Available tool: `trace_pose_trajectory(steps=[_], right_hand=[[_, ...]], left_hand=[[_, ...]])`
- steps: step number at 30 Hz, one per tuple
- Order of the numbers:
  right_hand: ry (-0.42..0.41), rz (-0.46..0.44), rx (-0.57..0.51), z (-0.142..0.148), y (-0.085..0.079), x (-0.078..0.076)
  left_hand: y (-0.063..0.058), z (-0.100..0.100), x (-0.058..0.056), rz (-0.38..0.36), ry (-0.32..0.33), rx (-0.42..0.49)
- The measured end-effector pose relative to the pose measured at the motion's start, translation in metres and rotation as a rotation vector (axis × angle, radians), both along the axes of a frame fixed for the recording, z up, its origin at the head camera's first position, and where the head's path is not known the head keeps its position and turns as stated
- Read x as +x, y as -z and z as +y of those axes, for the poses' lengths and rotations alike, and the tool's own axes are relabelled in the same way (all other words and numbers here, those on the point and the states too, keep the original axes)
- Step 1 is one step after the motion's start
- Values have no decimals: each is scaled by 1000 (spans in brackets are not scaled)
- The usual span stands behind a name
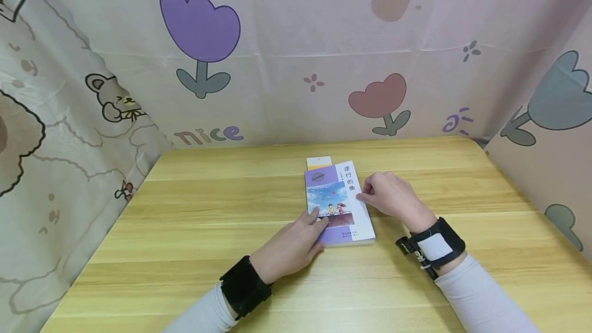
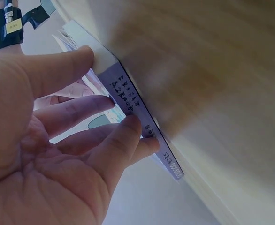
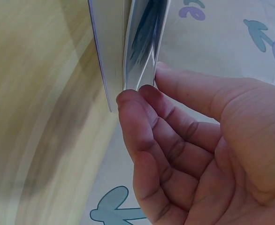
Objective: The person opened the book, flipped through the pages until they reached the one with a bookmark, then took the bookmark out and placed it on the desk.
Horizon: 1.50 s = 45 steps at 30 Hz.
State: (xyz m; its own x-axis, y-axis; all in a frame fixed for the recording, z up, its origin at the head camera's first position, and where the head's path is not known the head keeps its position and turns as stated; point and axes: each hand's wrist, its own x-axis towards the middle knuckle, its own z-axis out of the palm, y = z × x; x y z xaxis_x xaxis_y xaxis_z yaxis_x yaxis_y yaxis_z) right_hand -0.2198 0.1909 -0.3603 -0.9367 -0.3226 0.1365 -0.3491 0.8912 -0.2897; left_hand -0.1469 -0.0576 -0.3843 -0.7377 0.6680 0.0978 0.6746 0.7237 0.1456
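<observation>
A paperback book (image 1: 361,220) lies on the wooden table, its cover lilac and white with a sky picture and two small figures. My left hand (image 1: 291,245) rests at its lower left, fingertips on the cover and thumb by the bottom edge. In the left wrist view, the fingers lie along the lilac spine (image 2: 123,89) and are fairly straight. At the opposite edge, my right hand (image 1: 393,194) pinches the cover and some pages (image 3: 140,47) between thumb and curled fingers. Those leaves stand slightly apart from the pages below, as the right wrist view shows.
A white and yellow card (image 1: 319,162) sticks out beyond the book's top edge. The wooden table (image 1: 208,209) reaches back to a hanging cloth (image 1: 287,24) printed with flowers, and more cloth hangs at both sides. Black straps (image 1: 247,287) circle both wrists.
</observation>
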Motion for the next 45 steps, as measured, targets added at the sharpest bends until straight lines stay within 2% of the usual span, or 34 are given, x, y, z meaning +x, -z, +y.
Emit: trace_pose_trajectory(steps=[16, 22, 27, 35, 45], right_hand=[[9, -40, -27, 1, -9, 1], [-28, -38, -84, 1, -18, 2], [-80, -65, -172, -2, -26, 6], [-194, -105, -321, -15, -31, 10], [-282, -123, -345, -36, -25, 16]], left_hand=[[-3, -7, -4, -17, 0, 57], [-9, -13, -11, -10, -18, 83], [-17, -20, -16, 1, -39, 148], [-33, -29, -21, 81, -71, 284], [-43, -36, -25, 198, -30, 433]])
